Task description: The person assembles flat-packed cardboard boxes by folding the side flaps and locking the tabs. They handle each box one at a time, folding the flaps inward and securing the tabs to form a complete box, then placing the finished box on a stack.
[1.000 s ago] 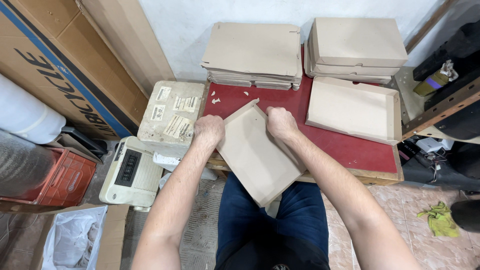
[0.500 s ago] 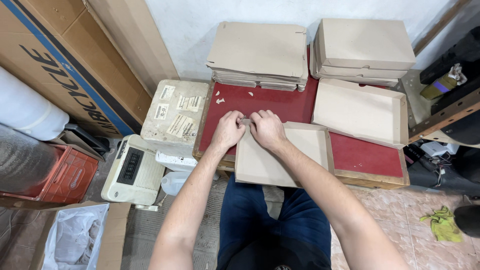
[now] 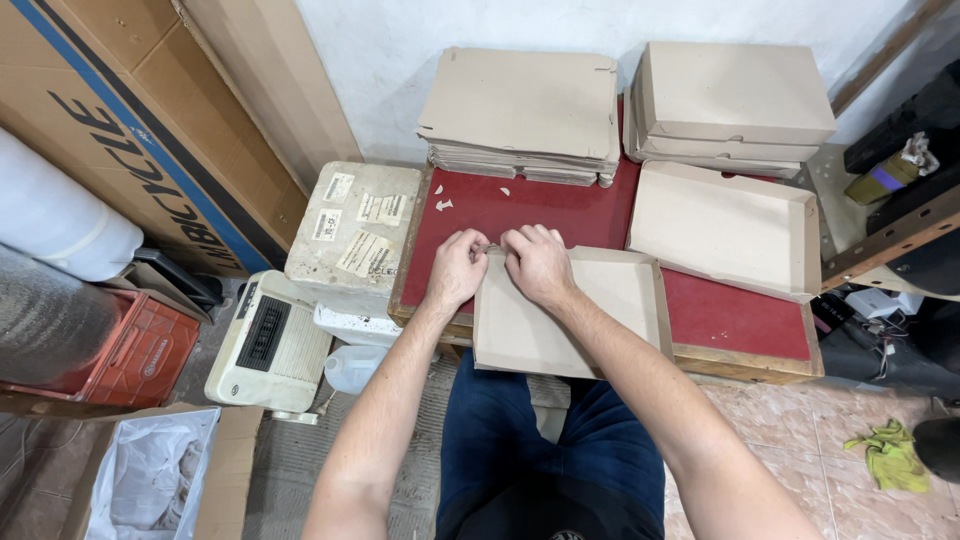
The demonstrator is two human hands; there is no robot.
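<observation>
The half-formed cardboard tray [image 3: 565,315] lay flat on the near edge of the red-topped desk [image 3: 560,215], its near side overhanging the person's lap. Both hands met at its far left corner: the left hand [image 3: 457,268] and the right hand [image 3: 540,264] each had the grip pressed together, pinching the corner flap where two walls joined, apparently so that the fold could be held square against the desk. The tray held nothing; its far and right walls stood up, while the near edge looked flat.

To the right, a finished open tray [image 3: 725,228] of the same board rested on the desk, tilted slightly and also empty. Behind it, against the white wall [image 3: 400,60], stood a stack of closed boxes [image 3: 735,105]; beside that, a pile of flat blanks [image 3: 520,110] waited unfolded, within easy reach. Small paper scraps [image 3: 443,204] lay on the red surface between pile and hands.

Left of the desk sat a pale labelled block [image 3: 355,230], a cream appliance [image 3: 268,345] and a translucent jug [image 3: 355,368]. An open carton lined with a plastic bag [image 3: 150,470] stood on the floor; its contents could not be made out.
</observation>
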